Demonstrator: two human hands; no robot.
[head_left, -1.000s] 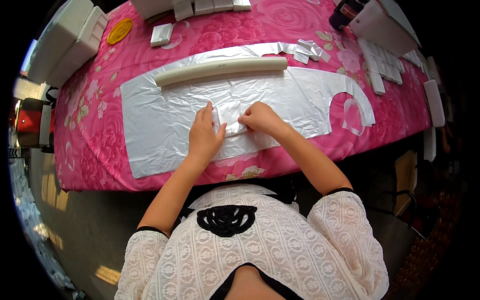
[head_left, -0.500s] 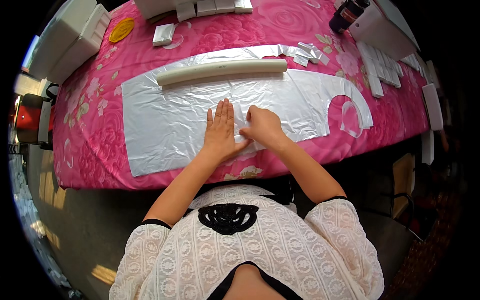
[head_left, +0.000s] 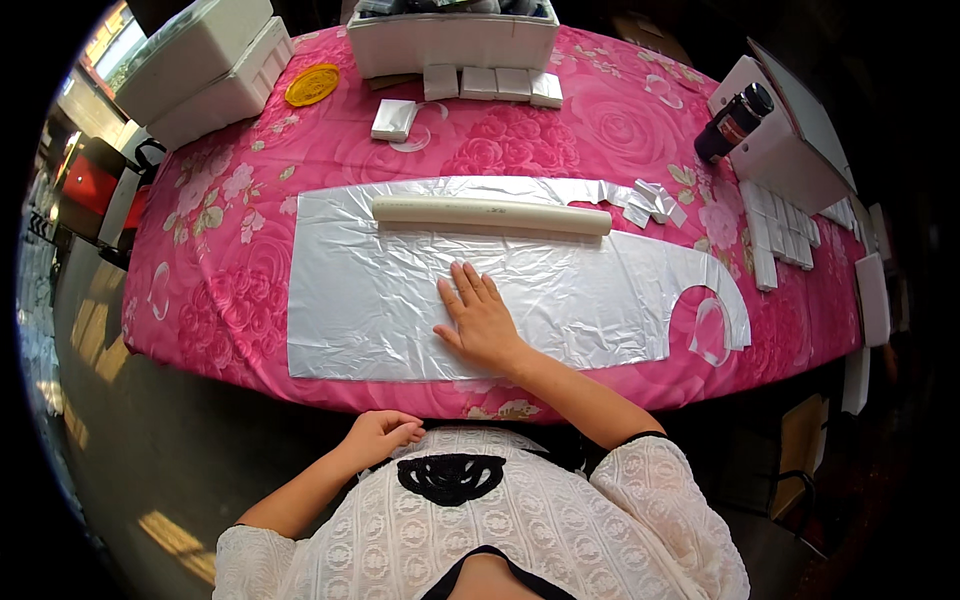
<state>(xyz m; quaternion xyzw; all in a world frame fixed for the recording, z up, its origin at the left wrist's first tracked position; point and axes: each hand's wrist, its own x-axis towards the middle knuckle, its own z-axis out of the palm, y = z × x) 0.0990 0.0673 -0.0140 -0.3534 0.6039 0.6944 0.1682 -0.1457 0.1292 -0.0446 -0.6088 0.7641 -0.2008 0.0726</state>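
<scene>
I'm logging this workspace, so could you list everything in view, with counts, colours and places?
Plastic sheeting: layers uncountable, silvery white, table front
Tube: one, cream, across the sheeting
Scraps: several, silvery white, near the tube's right end
Packets: many, white, back and right
Boxes: at least four, white, left, back and right
Round disc: one, yellow, back left
Flask: one, dark, right
Tablecloth: one, pink floral, over the table
Chair: one, tan and black, lower right
Top: one, white with black trim, lower centre
Left hand: one, bare, by the waist
Right hand: one, bare, on the sheeting
</scene>
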